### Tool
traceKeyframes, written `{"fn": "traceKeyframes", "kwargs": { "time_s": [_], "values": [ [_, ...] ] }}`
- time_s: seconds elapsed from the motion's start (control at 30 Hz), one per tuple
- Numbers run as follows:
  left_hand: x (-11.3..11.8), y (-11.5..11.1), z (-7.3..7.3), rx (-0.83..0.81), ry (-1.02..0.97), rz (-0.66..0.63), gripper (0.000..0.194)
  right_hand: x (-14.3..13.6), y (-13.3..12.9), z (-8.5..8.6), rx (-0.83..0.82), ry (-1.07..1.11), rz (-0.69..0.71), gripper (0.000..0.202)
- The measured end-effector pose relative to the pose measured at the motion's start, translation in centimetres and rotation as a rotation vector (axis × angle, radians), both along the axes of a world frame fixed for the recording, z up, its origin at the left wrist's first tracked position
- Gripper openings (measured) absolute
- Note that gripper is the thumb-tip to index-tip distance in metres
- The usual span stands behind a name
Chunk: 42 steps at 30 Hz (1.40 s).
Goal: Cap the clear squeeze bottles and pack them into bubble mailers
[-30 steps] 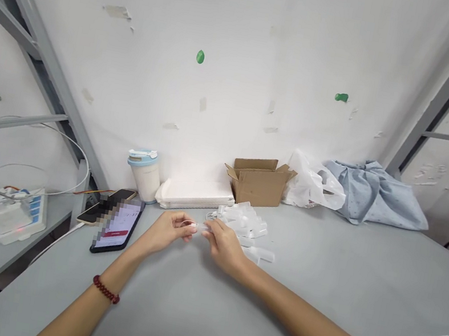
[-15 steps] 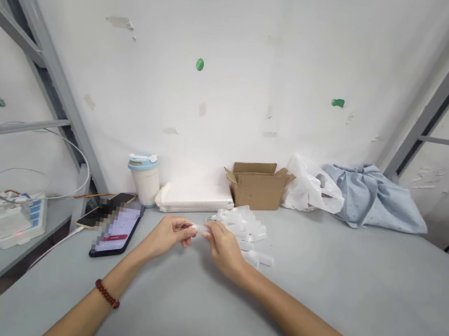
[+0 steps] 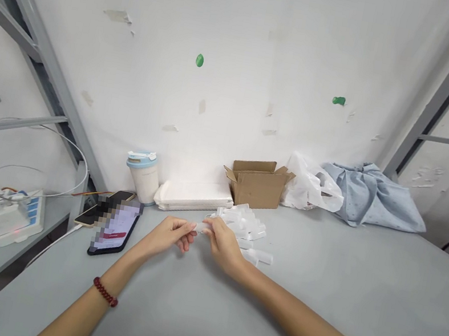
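Just above the grey desk, my left hand [image 3: 171,235] and my right hand [image 3: 222,247] meet fingertip to fingertip. Between them is a small translucent plastic piece [image 3: 200,227], pinched from both sides; the fingers hide much of it. A red beaded bracelet [image 3: 105,292] circles my left wrist. Right behind my right hand lies a heap of similar translucent plastic pieces [image 3: 244,222], flat and tab-like. A few stray pieces [image 3: 261,256] lie closer, partly behind my right hand.
Along the wall stand a lidded cup [image 3: 145,178], a white stack [image 3: 195,196], an open cardboard box [image 3: 259,190], a white plastic bag [image 3: 312,186] and blue cloth [image 3: 375,200]. Two phones, the nearer one [image 3: 118,230] lit, lie left. A power strip [image 3: 20,227] sits on a neighbouring surface.
My left thumb has come forward over the plastic piece, and my right fingers have shifted slightly on it. A thin loop seen by my left fingers earlier no longer shows.
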<state>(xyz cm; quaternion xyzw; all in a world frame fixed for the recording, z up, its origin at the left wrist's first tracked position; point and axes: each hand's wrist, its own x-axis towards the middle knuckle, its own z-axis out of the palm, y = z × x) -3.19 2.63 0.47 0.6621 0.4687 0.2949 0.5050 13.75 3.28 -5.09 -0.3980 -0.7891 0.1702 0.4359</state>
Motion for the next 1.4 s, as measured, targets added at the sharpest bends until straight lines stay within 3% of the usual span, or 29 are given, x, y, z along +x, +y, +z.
{"fn": "traceKeyframes", "kwargs": {
  "time_s": [0.13, 0.37, 0.7, 0.93, 1.07, 1.27, 1.4],
  "values": [
    [0.1, -0.1, 0.0, 0.038, 0.005, -0.003, 0.040, 0.0, -0.2, 0.3, -0.099, 0.050, 0.027, 0.022],
    [0.2, -0.4, 0.1, 0.231, 0.036, 0.039, 0.030, 0.0, -0.2, 0.8, -0.131, 0.104, 0.028, 0.021],
    [0.1, -0.3, 0.0, 0.112, 0.035, -0.062, 0.042, 0.1, -0.4, 0.5, 0.006, 0.060, 0.020, 0.022],
    [0.3, -0.6, -0.4, 0.378, 0.161, -0.016, 0.025, 0.0, -0.1, 1.1, -0.259, 0.176, 0.004, 0.024],
    [0.5, -0.4, -0.7, 0.485, 0.213, 0.053, 0.024, 0.1, 0.1, 1.0, -0.288, 0.248, 0.015, 0.026],
    [0.2, 0.0, -0.4, 0.310, 0.138, -0.026, 0.037, 0.1, -0.5, 0.9, -0.128, 0.166, 0.041, 0.020],
    [0.1, -0.1, -0.4, 0.258, 0.094, -0.025, 0.035, 0.1, -0.5, 0.7, -0.041, 0.117, 0.033, 0.021]
  ]
}}
